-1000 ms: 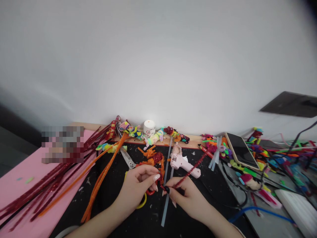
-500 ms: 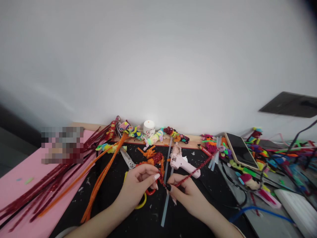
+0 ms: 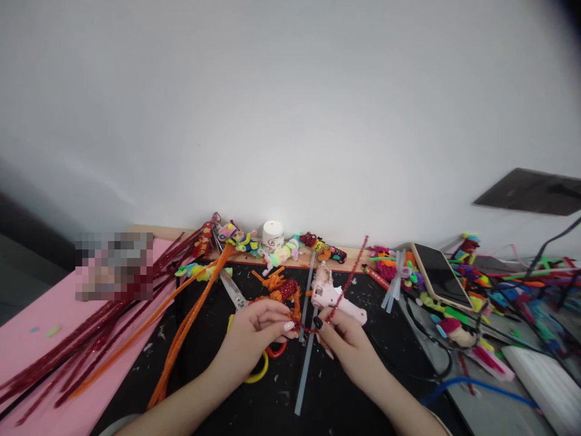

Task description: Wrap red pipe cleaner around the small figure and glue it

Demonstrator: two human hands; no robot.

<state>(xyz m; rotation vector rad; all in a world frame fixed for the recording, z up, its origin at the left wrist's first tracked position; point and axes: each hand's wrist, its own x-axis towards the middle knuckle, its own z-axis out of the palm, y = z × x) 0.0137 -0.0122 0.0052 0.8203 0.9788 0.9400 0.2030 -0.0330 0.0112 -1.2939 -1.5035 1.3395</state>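
Note:
Both hands grip one red tinsel pipe cleaner (image 3: pixel 349 280) in front of me. My left hand (image 3: pixel 256 339) pinches its near end between thumb and fingers. A short way along, my right hand (image 3: pixel 347 339) pinches it too, and the free end sticks up and to the right. Beneath and behind the hands lie a pale pink glue gun (image 3: pixel 333 297), a long clear glue stick (image 3: pixel 304 375) and scissors (image 3: pixel 258 369) with yellow and red handles. A red and orange pipe-cleaner piece (image 3: pixel 285 292) rests just beyond my left hand.
Red pipe cleaners (image 3: pixel 49 351) lie on the pink sheet (image 3: pixel 27 330) at left, with orange pipe cleaners (image 3: pixel 188 321) beside them. Small figures and a white container (image 3: pixel 273 235) line the wall. At right are a phone (image 3: pixel 441 275), glue sticks (image 3: pixel 396 284) and many coloured pipe cleaners.
My right hand has shifted slightly right and up along the pipe cleaner, away from my left hand. The free end has swung more upright. My left hand stays nearly in place.

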